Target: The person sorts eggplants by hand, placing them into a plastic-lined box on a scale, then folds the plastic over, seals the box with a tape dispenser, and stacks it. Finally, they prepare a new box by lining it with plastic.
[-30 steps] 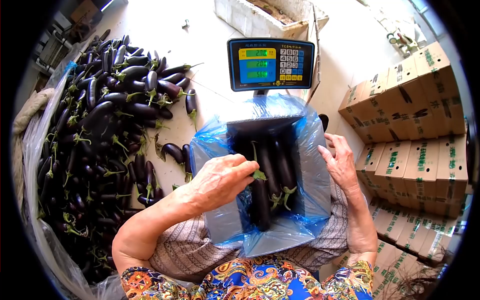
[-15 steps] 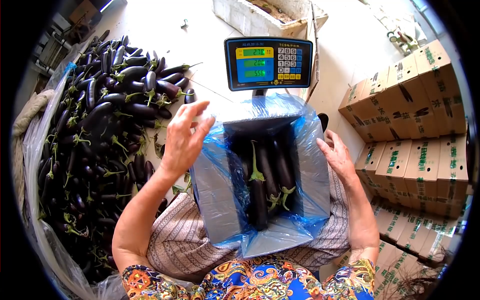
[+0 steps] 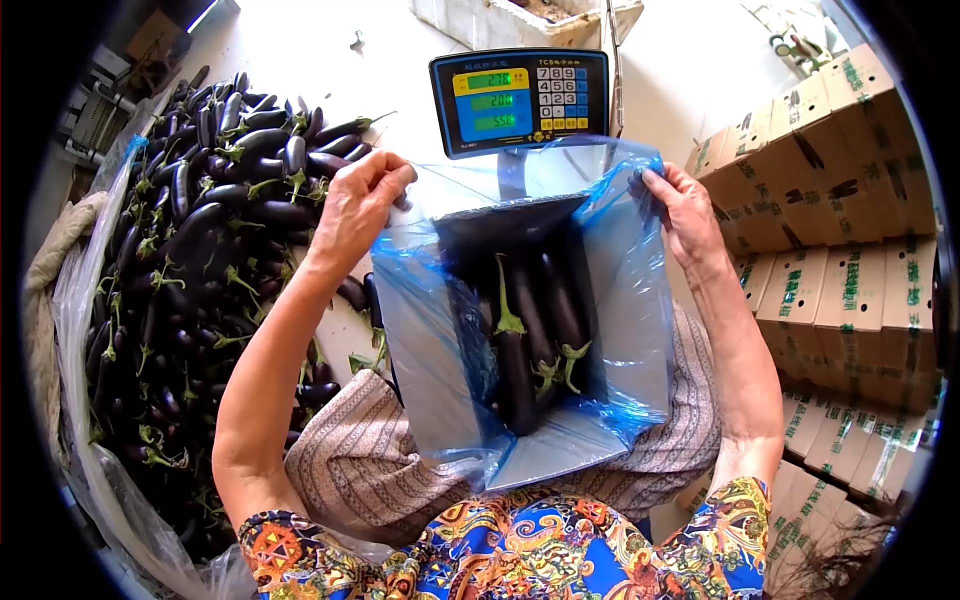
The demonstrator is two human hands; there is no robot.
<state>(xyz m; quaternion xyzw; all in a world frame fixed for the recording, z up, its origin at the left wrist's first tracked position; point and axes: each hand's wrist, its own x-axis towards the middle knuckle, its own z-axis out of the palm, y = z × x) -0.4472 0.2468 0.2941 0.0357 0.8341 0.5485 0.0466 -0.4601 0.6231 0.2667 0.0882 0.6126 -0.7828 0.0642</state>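
Note:
Between my knees stands an open box (image 3: 425,400) lined with a thin blue plastic bag (image 3: 622,250). Several long dark eggplants (image 3: 517,375) lie inside it, green stems showing. My left hand (image 3: 362,200) pinches the bag's far left edge, and my right hand (image 3: 688,212) grips its far right corner. The film stretches between both hands above the box's far flap. Just behind it, a scale display (image 3: 522,102) shows lit green digits.
A large heap of eggplants (image 3: 180,330) lies on the left, edged by clear plastic sheeting (image 3: 90,440). Printed cardboard boxes (image 3: 825,160) are stacked on the right. A white foam crate (image 3: 470,22) stands at the back.
Both hands have closed on the bag's far edge and lifted it, spreading the film. Previously they were apart from it, fingers loose. The camera view has shifted slightly.

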